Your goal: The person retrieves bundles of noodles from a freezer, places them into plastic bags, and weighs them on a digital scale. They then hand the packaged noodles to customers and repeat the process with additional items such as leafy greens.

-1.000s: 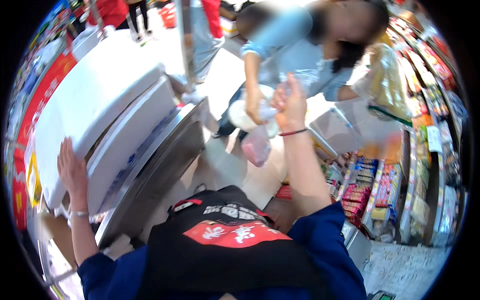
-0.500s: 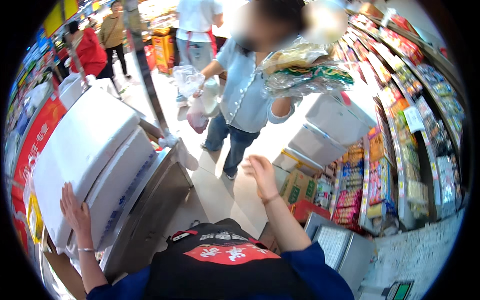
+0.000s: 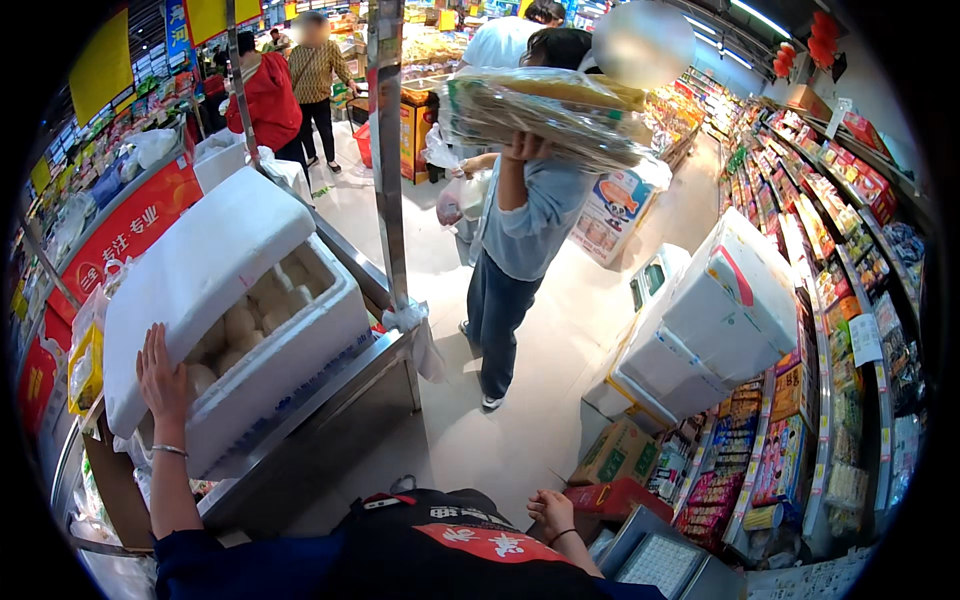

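Our left hand (image 3: 160, 375) lies flat, fingers (image 3: 152, 345) spread, on the white foam lid (image 3: 195, 275) tilted over the foam box (image 3: 285, 360); a red banner (image 3: 125, 235) hangs beyond the fingertips. Our right hand (image 3: 550, 512), lower than half a second ago, curls loosely, holding nothing, beside a red carton (image 3: 625, 497).

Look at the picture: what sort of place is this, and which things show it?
Most likely a supermarket aisle. Packed goods shelves line the right side, shoppers carry bags, and the left hand rests on a white foam box of pale round goods on a steel counter.
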A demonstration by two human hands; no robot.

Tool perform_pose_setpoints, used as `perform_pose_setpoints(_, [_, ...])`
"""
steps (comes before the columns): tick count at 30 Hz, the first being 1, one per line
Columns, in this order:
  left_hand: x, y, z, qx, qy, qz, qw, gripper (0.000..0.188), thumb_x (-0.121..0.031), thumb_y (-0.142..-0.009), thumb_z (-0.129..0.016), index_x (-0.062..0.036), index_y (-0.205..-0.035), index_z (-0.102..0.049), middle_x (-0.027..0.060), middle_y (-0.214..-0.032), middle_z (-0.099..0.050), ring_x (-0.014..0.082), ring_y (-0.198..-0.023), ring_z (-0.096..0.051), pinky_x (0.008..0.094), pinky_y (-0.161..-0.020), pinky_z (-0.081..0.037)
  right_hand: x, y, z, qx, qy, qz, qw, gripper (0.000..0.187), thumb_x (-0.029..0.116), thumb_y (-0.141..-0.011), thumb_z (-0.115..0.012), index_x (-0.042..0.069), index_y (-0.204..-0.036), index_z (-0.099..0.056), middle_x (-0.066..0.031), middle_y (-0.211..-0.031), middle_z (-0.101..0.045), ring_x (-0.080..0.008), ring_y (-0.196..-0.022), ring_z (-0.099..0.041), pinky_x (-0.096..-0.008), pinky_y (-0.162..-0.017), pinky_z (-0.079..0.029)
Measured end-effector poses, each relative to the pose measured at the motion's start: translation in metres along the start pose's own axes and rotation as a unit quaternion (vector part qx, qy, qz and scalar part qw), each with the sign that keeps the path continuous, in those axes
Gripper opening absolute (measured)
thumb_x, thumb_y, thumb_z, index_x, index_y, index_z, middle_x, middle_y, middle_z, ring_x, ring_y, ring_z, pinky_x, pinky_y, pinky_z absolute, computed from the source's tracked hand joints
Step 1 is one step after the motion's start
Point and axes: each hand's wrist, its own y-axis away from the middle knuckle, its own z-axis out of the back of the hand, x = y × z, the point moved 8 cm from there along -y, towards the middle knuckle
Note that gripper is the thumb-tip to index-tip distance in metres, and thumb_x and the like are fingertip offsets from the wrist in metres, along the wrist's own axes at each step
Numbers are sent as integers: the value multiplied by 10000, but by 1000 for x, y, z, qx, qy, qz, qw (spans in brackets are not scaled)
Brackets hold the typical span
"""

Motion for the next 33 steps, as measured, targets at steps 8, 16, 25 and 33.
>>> perform_pose_setpoints(8, [-2,-26,-3,-22,25,-27,999,754,6,-704,-623,-133,-1408,-392,79,-1409,-463,242,-1328,-409,431,-1115,-277,30,-11,-82,89,70,30,993,206,165,-955,-501,23,-1098,-548,-113,-897,-650,-199,-733,-652,-303,-611,-537])
perform_pose_setpoints(16, [-15,9,-10,-7,24,-21,999,683,35,-715,-563,-64,-1376,-418,112,-1402,-453,276,-1335,-388,461,-1120,-248,20,-21,-117,112,117,15,987,201,164,-961,-499,15,-1084,-554,-137,-922,-665,-235,-741,-667,-309,-604,-544])
perform_pose_setpoints(25, [-22,20,7,-24,47,-6,999,674,54,-693,-553,-67,-1348,-450,106,-1379,-476,277,-1318,-406,472,-1143,-206,38,-36,-180,136,154,18,979,214,159,-964,-489,1,-1095,-552,-151,-933,-666,-236,-754,-664,-326,-628,-545])
perform_pose_setpoints(33, [-9,35,9,-40,75,-4,996,587,21,-692,-554,-67,-1271,-520,115,-1347,-513,284,-1278,-458,499,-1136,-194,68,-31,-304,224,195,68,952,224,141,-931,-526,-12,-1091,-561,-137,-925,-660,-210,-738,-652,-306,-636,-535])
